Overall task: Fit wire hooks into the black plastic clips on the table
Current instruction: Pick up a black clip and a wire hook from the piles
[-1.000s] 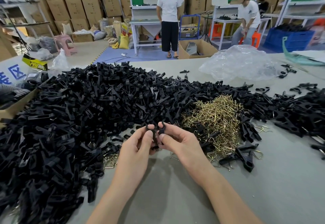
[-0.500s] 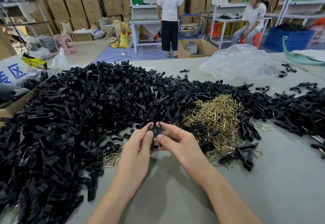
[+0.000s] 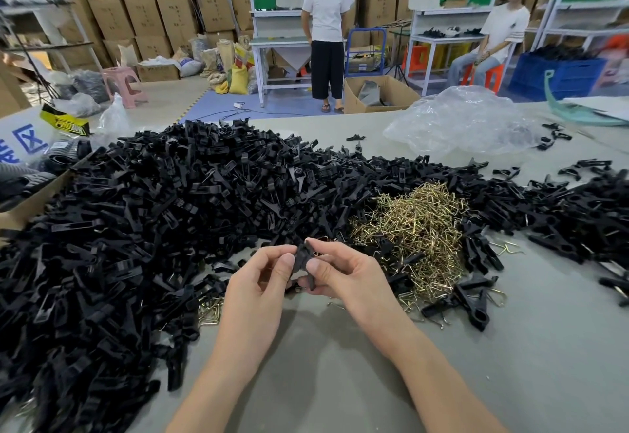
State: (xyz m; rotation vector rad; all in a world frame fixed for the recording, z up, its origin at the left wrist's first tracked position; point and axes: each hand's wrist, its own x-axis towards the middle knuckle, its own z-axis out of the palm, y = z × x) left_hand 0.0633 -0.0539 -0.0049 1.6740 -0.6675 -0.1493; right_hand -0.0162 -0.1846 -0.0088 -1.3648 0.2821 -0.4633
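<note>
At the bottom of the frame, two bare forearms reach up over the flat grey table [image 3: 306, 385]. The left hand [image 3: 262, 283] and right hand [image 3: 343, 276] meet at the centre. Both pinch one small black plastic clip [image 3: 302, 260] between curled fingers and thumbs, and the other fingers are bent loosely behind. A second ago the clip's two prongs stood spread above the fingertips. Now it sits lower and more closed between the thumbs, with the hands pressed closer together. Whether a hook is seated in it I cannot tell.

Just beyond the hands, to the right, lies the tangled pile of brass-coloured wire hooks [image 3: 418, 228]. A few loose clips lie at its lower right edge. The huge heap of black plastic clips [image 3: 153, 228] fills the left and middle of the frame, unchanged.

Further back at the upper right sits a crumpled clear plastic bag [image 3: 466, 123]. Beyond the table, a standing person in a white T-shirt [image 3: 326, 14] is at the top centre as before. The seated person in white [image 3: 500, 34] at the upper right now sits upright, having leaned forward earlier.
</note>
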